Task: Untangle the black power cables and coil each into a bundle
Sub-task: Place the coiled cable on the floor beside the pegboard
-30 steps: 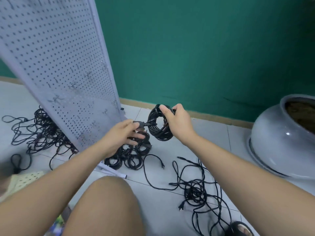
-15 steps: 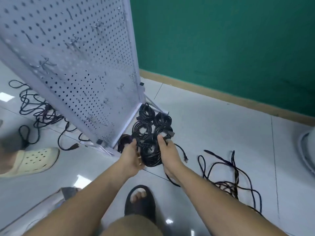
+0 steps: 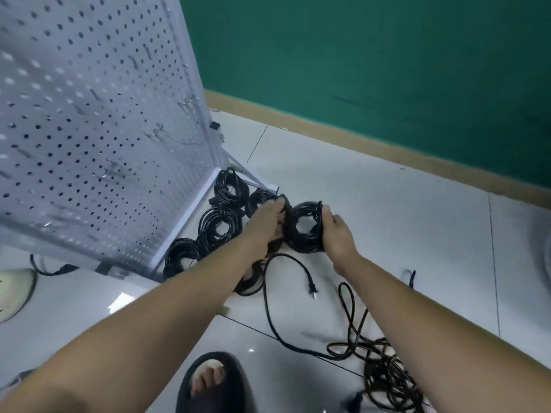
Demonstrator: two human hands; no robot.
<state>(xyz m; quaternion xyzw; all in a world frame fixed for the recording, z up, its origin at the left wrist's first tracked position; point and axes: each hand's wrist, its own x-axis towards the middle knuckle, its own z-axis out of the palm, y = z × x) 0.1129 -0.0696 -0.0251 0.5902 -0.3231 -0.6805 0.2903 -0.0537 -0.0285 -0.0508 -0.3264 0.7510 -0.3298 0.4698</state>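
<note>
Left hand (image 3: 268,220) and right hand (image 3: 335,234) clamp opposite rims of the coiled bundle (image 3: 304,234) mid-frame, likely to stop loops springing while parking it beside finished coils (image 3: 220,226)

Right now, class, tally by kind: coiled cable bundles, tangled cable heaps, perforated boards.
Coiled black cable bundles: 6
Tangled black cable heap: 1
White perforated metal board: 1
Total: 8

Glossy, smooth floor tiles (image 3: 387,222); matt black rubbery sheath on cable bundle (image 3: 304,234); satin, white-painted perforated metal pegboard (image 3: 89,129); matt green painted wall (image 3: 357,55); matt black slipper (image 3: 214,356).
</note>
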